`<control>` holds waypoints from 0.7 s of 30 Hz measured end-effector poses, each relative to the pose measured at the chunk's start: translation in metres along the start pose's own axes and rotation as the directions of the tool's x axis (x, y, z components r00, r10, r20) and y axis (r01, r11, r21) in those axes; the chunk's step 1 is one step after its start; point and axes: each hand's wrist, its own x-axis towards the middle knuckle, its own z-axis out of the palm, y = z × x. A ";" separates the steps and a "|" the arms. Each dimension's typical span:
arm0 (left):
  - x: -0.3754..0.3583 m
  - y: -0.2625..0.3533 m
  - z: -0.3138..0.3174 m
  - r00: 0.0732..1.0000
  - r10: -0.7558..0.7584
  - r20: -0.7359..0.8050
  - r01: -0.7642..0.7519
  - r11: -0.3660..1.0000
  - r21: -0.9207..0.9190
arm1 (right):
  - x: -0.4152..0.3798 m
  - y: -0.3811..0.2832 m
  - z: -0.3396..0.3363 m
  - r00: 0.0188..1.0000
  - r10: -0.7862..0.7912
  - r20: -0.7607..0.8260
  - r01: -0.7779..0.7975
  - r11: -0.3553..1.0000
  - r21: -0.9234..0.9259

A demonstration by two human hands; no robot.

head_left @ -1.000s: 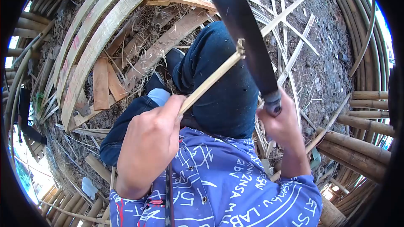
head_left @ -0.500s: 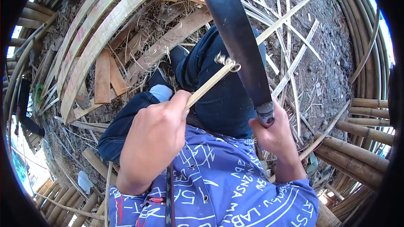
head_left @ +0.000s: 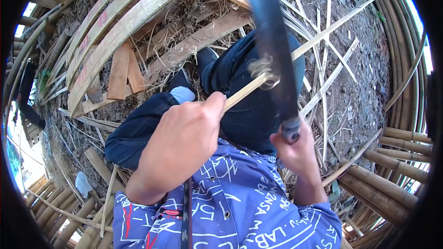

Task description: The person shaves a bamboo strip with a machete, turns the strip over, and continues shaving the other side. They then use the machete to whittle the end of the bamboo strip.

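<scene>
A thin pale bamboo strip [head_left: 244, 93] is gripped in my left hand [head_left: 182, 140], whose fingers are wrapped round its lower end. The strip slants up to the right, passes behind the blade and shows again beyond it. My right hand [head_left: 297, 150] is closed round the handle of a long dark knife [head_left: 276, 50]. The wide blade points up and away, slightly blurred, and crosses the strip above my thigh. Curled shavings [head_left: 265, 73] cling to the strip just left of the blade.
Curved wooden slats [head_left: 134, 27] stand at the upper left beside a plank [head_left: 203, 41]. Loose split strips [head_left: 330, 80] lie on the littered ground at the right. Bamboo poles [head_left: 383, 184] line the right side. My bent legs in dark trousers are below the blade.
The view has shifted a little. The shavings by the blade have grown into a bigger, blurred curl, and the blade stands more upright. Both hands keep their holds.
</scene>
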 end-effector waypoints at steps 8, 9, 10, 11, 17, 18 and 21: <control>0.001 0.000 -0.003 1.000 -0.019 0.010 0.019 1.000 -0.018 | 0.000 -0.003 0.004 1.000 -0.012 -0.002 0.012 1.000 -0.019; 0.001 -0.002 -0.003 1.000 -0.019 0.022 0.021 0.998 -0.054 | 0.000 -0.015 0.003 0.998 0.016 0.056 -0.017 1.000 0.010; 0.002 -0.002 -0.003 0.999 -0.011 0.035 0.013 0.999 -0.051 | 0.004 -0.015 0.000 0.999 0.027 0.046 -0.028 0.999 0.016; 0.001 -0.002 -0.002 1.000 -0.009 0.022 0.010 0.999 -0.043 | 0.009 -0.013 -0.007 0.999 0.043 -0.006 -0.043 0.999 0.029; 0.001 -0.002 -0.003 1.000 -0.014 0.010 0.014 1.000 0.013 | 0.001 -0.015 0.004 0.997 -0.031 0.068 0.032 0.999 -0.014; 0.001 -0.004 -0.001 1.000 0.002 -0.009 -0.002 1.000 -0.015 | 0.002 -0.013 0.001 0.998 -0.026 0.058 0.027 1.000 -0.013; 0.000 -0.003 0.000 1.000 -0.011 -0.022 0.011 1.000 -0.005 | 0.018 -0.007 -0.013 0.992 0.107 -0.069 -0.109 0.994 -0.030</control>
